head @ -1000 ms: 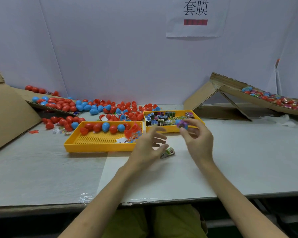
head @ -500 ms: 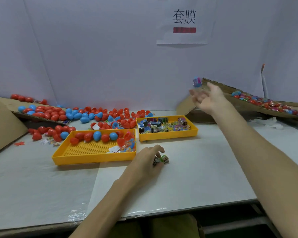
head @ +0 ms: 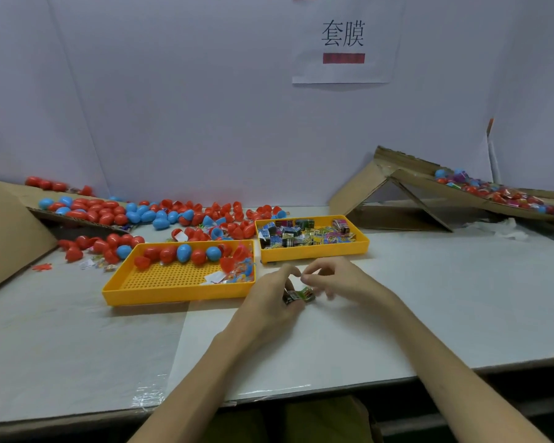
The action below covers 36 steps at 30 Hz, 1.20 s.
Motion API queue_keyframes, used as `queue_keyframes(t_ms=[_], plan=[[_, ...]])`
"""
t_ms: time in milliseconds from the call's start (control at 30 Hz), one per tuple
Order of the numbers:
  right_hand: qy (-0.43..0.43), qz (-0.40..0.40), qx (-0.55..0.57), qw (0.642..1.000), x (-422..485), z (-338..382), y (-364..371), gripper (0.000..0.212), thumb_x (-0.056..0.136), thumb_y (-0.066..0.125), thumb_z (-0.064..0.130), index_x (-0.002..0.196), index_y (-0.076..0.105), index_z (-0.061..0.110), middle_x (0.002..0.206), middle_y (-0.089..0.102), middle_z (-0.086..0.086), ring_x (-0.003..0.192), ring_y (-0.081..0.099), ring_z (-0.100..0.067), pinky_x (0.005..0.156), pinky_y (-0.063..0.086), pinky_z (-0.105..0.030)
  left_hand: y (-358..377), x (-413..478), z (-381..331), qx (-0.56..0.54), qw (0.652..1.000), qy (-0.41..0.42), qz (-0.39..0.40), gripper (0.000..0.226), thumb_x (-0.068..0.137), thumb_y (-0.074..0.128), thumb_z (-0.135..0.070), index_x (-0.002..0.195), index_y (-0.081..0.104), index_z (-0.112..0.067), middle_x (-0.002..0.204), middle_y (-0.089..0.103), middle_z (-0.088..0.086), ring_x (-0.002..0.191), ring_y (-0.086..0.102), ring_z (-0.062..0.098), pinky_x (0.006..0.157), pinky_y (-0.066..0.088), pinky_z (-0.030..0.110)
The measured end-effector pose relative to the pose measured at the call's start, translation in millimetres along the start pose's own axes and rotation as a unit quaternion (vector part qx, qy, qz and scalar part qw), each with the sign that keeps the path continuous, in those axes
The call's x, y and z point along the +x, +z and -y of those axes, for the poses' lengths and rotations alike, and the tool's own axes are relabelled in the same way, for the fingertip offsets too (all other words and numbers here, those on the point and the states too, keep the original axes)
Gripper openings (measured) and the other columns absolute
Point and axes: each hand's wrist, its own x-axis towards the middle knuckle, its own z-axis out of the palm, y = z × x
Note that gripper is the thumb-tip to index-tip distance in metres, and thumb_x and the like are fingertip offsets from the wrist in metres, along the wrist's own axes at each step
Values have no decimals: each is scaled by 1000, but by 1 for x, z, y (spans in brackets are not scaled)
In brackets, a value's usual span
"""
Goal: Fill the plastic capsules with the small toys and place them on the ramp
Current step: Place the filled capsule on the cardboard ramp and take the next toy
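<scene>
Back from the ramp [head: 419, 183], where it was stretched out 0.5 s ago, the right hand [head: 339, 281] now sits low over the desk [head: 429, 298] just beside the left hand [head: 269, 302], which has stayed at the same spot. The left hand's fingers curl around a small clump of toy packets [head: 298, 295], green and black, held at the desk surface. The right hand's fingers are bent, thumb and forefinger close together above the packets; motion blur hides whether they pinch anything.

Behind the hands stand 2 yellow trays. The smaller tray [head: 314, 254] holds a heap of wrapped small toys [head: 301, 233]. The larger tray [head: 173, 294], to its left, has red and blue capsules [head: 186, 252] along its far edge and loose wrappers in its right corner. More capsules lie heaped [head: 160, 215] on the desk and on a cardboard sheet [head: 7, 231] at the far left. At the right, filled capsules [head: 493, 191] crowd the cardboard ramp's lower stretch. A paper sign [head: 343, 39] hangs on the wall.
</scene>
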Motion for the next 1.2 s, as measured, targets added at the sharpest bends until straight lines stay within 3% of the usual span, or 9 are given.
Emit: queue_keyframes(t_ms=[100, 167, 267, 367, 867, 1100, 1200], plan=[[-11, -6, -11, 1000, -6, 0, 6, 12, 84, 77, 37, 93, 73, 31, 68, 72, 5, 58, 60, 1, 54, 39, -15, -1, -1, -2, -11, 1000, -6, 5, 45, 86, 73, -16, 125, 52, -20, 95, 63, -4, 80, 58, 9, 66, 45, 14], [-15, -23, -3, 1000, -7, -3, 10, 14, 81, 80, 33, 92, 73, 32, 75, 74, 1, 68, 65, -5, 62, 42, -22, -2, -1, -3, -11, 1000, -4, 6, 46, 87, 74, -16, 127, 51, -20, 96, 62, -3, 82, 58, 11, 68, 45, 17], [-25, -41, 11, 999, -9, -6, 11, 16, 80, 81, 22, 92, 73, 29, 80, 74, -6, 74, 66, -13, 68, 44, -30, -2, -1, -6, -11, 1000, -5, 7, 47, 86, 75, -15, 128, 52, -17, 96, 62, 1, 87, 60, 18, 77, 52, 32], [-29, -47, 9, 998, -9, -6, 11, 17, 80, 81, 19, 91, 73, 29, 77, 73, -3, 69, 64, -8, 65, 44, -28, -2, -1, -8, -16, 1000, -9, 10, 47, 86, 76, -14, 127, 52, -17, 93, 63, 2, 88, 62, 21, 79, 54, 40], [-27, -83, 13, 996, -7, -8, 8, 15, 84, 75, 7, 89, 74, 21, 67, 67, -1, 66, 61, -14, 76, 54, -38, 2, 2, -3, -35, 999, -29, -7, 43, 84, 77, -14, 118, 53, -22, 80, 57, -5, 79, 62, 15, 71, 53, 33], [-19, -145, -6, 989, -6, -9, 11, 17, 83, 76, 9, 86, 74, 26, 77, 68, -6, 73, 63, -18, 73, 53, -35, 2, 2, -1, -38, 999, -30, -12, 42, 83, 78, -14, 114, 52, -23, 81, 59, 1, 79, 61, 18, 71, 53, 37], [-15, -208, -47, 977, -3, -12, 12, 17, 85, 72, 7, 86, 73, 24, 75, 65, -2, 70, 59, -14, 61, 46, -23, 2, 1, -1, -41, 999, -29, -15, 40, 82, 78, -13, 112, 53, -24, 81, 58, 0, 78, 60, 16, 71, 53, 38]])
